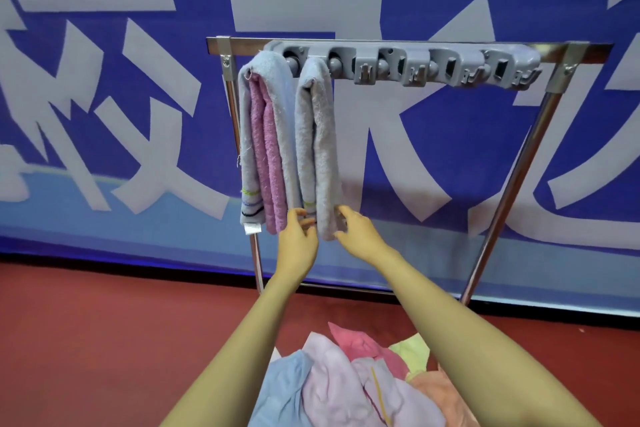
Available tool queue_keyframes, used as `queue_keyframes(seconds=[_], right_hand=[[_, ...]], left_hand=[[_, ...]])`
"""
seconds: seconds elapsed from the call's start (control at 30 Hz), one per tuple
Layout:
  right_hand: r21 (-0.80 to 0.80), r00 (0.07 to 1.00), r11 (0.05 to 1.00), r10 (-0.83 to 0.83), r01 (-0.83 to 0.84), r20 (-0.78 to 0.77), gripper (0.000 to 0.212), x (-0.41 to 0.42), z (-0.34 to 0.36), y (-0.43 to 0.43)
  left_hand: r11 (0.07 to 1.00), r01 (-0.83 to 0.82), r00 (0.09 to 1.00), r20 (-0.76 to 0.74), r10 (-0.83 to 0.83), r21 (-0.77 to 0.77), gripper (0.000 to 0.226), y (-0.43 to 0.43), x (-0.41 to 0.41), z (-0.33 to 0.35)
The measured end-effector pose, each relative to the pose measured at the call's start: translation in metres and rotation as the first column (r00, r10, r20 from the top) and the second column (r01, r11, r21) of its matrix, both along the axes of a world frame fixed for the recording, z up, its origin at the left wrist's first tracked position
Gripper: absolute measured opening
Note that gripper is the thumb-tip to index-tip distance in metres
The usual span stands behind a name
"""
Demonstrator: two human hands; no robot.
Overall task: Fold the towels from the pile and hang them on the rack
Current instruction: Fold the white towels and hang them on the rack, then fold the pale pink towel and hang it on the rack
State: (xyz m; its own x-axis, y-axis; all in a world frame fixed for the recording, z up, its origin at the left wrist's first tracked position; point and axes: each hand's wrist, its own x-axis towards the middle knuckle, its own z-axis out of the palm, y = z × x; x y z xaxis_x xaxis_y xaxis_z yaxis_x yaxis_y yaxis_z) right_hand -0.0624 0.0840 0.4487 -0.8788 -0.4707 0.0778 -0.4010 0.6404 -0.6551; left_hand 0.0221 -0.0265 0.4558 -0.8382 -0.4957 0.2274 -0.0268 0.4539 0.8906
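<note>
Your left hand (299, 236) and right hand (358, 232) touch the hem of the grey towel (317, 149) on the rack (571, 48), fingers loose. Smooth both layers level before reaching for the pile (346, 388).

Rack (512, 184) stands on floor (104, 340), just before banner wall (104, 80). Clip strip (433, 66) runs along rack's top bar. Two towels hang at strip's left end: left towel (266, 135), second towel (318, 149) just beside it on the right. Left hand (299, 241) and right hand (358, 234) flank second towel's lower end, touching it. Towel pile (346, 385) lies nearest the camera, before the rack, between the forearms.
</note>
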Motion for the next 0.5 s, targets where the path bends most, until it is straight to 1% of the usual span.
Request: queue_keyframes(seconds=[0.13, 0.23, 0.33, 0.43, 0.5], right_hand=[[0.141, 0.999, 0.99, -0.03, 0.026, 0.032, 0.06, 0.008, -0.024, 0.026], [0.218, 0.996, 0.976, -0.049, 0.032, 0.074, 0.061, 0.017, -0.053, 0.053], [0.302, 0.989, 0.953, -0.078, 0.036, 0.127, 0.06, 0.027, -0.092, 0.081], [0.376, 0.971, 0.926, -0.112, 0.025, 0.209, 0.06, 0.035, -0.143, 0.107], [0.413, 0.95, 0.91, -0.138, 0.011, 0.279, 0.059, 0.04, -0.183, 0.121]], left_hand=[[0.997, 0.06, 0.993, 0.101, -0.056, -0.043, 0.033, 0.011, 0.005, -0.027], [0.98, 0.165, 0.955, 0.264, -0.131, -0.108, 0.037, 0.027, 0.01, -0.062], [0.942, 0.3, 0.881, 0.422, -0.214, -0.149, 0.039, 0.044, 0.016, -0.108], [0.892, 0.429, 0.769, 0.575, -0.278, -0.142, 0.045, 0.059, 0.023, -0.162], [0.859, 0.493, 0.7, 0.649, -0.298, -0.137, 0.048, 0.065, 0.025, -0.2]])
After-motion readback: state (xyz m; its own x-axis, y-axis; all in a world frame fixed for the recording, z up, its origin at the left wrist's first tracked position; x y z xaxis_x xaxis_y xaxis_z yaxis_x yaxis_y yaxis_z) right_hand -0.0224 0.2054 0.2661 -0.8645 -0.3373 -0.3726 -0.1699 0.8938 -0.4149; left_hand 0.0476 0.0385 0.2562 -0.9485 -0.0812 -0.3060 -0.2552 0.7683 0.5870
